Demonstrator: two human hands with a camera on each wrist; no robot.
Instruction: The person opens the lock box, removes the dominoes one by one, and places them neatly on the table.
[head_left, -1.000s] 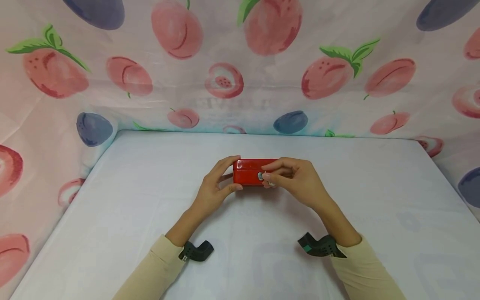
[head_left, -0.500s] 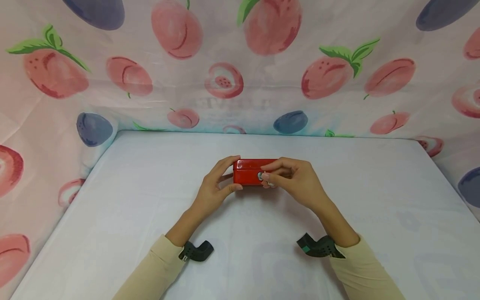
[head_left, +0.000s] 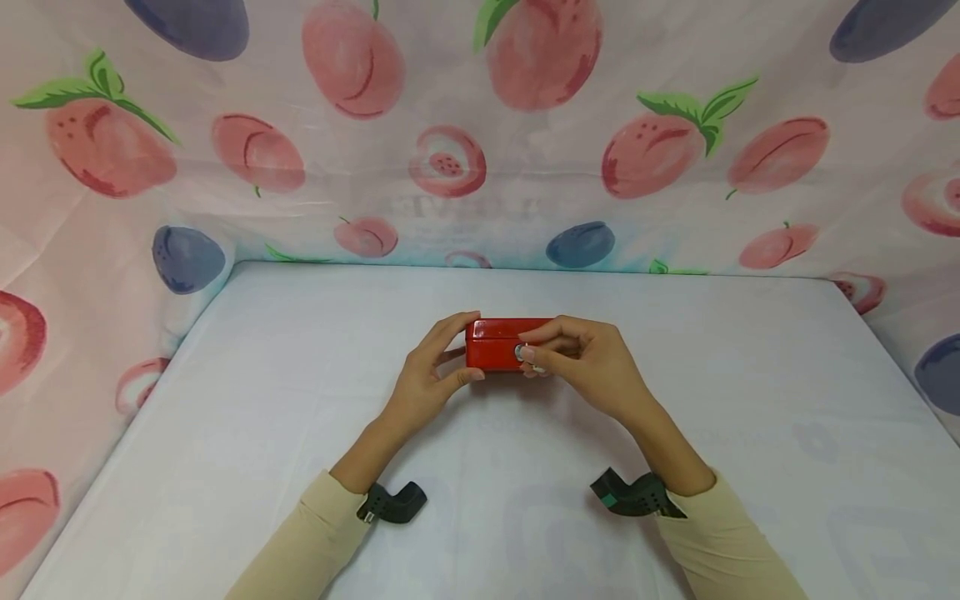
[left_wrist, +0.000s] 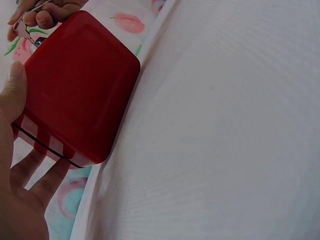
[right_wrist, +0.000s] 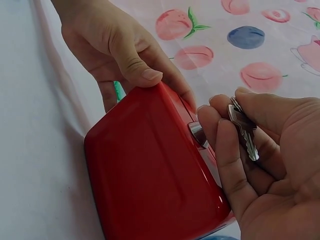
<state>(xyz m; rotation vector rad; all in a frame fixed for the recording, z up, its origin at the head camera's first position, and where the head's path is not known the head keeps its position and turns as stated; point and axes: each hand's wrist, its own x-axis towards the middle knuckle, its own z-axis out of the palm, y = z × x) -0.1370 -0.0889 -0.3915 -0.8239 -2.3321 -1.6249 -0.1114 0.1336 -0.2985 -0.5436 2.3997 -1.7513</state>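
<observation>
A red metal lockbox [head_left: 495,354] with a round silver lock [right_wrist: 198,134] on its front is held with its lid down. My left hand [head_left: 423,375] grips its left end, thumb at the front lower edge and fingers behind. Both wrist views show the broad flat underside, so the box appears raised off the table. At the lock, my right hand [head_left: 592,367] pinches something between thumb and index finger. A silver key [right_wrist: 245,131] hangs from a ring in those fingers. Whether another key sits in the lock is hidden by the fingertips.
A white-covered table [head_left: 480,517] lies beneath the hands. Behind it and at the left stands a fruit-patterned cloth [head_left: 322,183]. Black wrist mounts [head_left: 393,502] stick out inward from both beige sleeves [head_left: 307,533].
My right hand and forearm have shifted very slightly left, still at the lock. The left hand and the box look almost unmoved, and the lid stays down.
</observation>
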